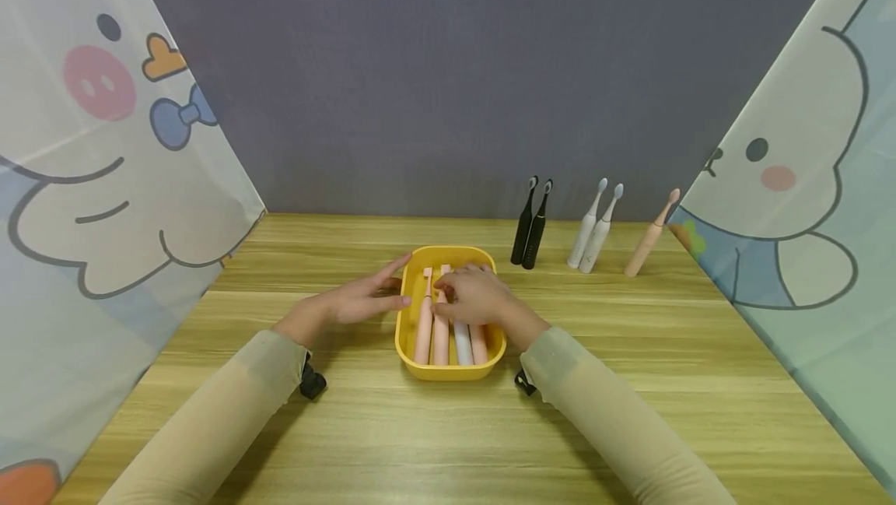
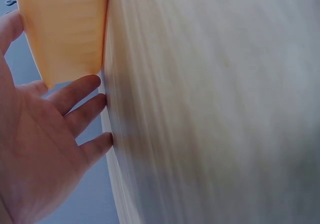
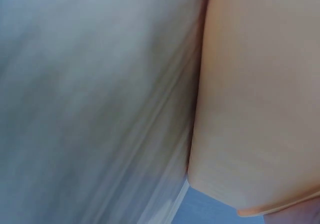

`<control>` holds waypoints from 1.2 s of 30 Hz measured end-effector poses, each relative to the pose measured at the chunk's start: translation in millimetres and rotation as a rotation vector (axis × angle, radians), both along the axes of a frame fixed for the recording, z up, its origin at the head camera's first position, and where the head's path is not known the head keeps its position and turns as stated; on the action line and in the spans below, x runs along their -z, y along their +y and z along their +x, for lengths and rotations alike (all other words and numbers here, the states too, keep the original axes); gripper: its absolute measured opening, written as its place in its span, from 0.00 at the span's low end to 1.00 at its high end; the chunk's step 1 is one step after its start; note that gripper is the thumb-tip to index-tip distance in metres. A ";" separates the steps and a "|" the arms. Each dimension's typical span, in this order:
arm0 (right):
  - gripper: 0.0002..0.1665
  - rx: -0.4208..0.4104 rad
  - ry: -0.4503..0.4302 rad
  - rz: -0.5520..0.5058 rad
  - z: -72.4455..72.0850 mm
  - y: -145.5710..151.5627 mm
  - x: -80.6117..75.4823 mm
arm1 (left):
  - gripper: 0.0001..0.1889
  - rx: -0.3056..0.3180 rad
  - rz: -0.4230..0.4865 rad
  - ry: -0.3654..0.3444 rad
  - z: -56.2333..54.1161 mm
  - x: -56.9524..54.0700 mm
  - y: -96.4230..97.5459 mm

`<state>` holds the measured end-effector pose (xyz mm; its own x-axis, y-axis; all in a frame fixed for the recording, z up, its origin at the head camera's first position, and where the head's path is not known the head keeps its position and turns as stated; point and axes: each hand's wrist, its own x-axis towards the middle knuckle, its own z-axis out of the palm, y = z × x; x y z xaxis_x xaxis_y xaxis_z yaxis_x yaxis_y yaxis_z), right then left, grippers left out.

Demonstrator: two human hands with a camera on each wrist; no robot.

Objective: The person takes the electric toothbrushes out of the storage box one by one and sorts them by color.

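A yellow bin [image 1: 416, 371] stands on the table with electric toothbrushes lying in it. Inside, a pink toothbrush [image 1: 424, 330] lies at the left, then a second pink toothbrush [image 1: 441, 341], a white toothbrush [image 1: 463, 345] and another pink toothbrush [image 1: 479, 345]. My right hand [image 1: 476, 295] reaches over the bin's right rim, thumb and fingers bent over the second pink toothbrush's neck; I cannot tell whether they grip it. It hides the upper parts of the brushes at right. Fingers spread, my left hand [image 1: 360, 299] is at the bin's left side, thumb by the rim.
Toward the back right, two black toothbrushes [image 1: 535, 233], two white toothbrushes [image 1: 595, 236] and one pink toothbrush [image 1: 651, 236] stand upright on the wooden table [image 1: 448, 443]. A grey panel [image 1: 448, 85] rises behind, with cartoon-printed cloths at both sides.
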<state>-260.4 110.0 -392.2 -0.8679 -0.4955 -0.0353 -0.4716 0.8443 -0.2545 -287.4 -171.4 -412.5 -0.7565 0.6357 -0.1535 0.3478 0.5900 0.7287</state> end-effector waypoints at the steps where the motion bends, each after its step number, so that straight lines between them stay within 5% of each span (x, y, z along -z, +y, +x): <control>1: 0.31 0.000 0.000 -0.013 -0.1 0.3 -0.1 | 0.49 -0.003 -0.002 -0.001 0.0 0.0 0.1; 17: 0.36 0.006 -0.123 -0.451 -2.8 7.5 -7.3 | 0.51 0.002 0.003 -0.020 -1.6 -0.2 -0.5; 28: 0.35 -0.050 -0.103 -0.707 1.2 8.1 -9.9 | 0.50 0.011 0.005 -0.009 -1.3 -0.9 -2.2; 36: 0.34 -0.036 -0.052 -0.786 7.6 2.2 -8.8 | 0.50 0.009 0.009 -0.019 -0.6 -0.8 -1.6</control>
<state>-252.8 112.2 -383.5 -0.8579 -0.4197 0.2963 -0.4659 0.3925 -0.7930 -288.1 -173.1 -411.7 -0.7480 0.6436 -0.1624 0.3388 0.5806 0.7404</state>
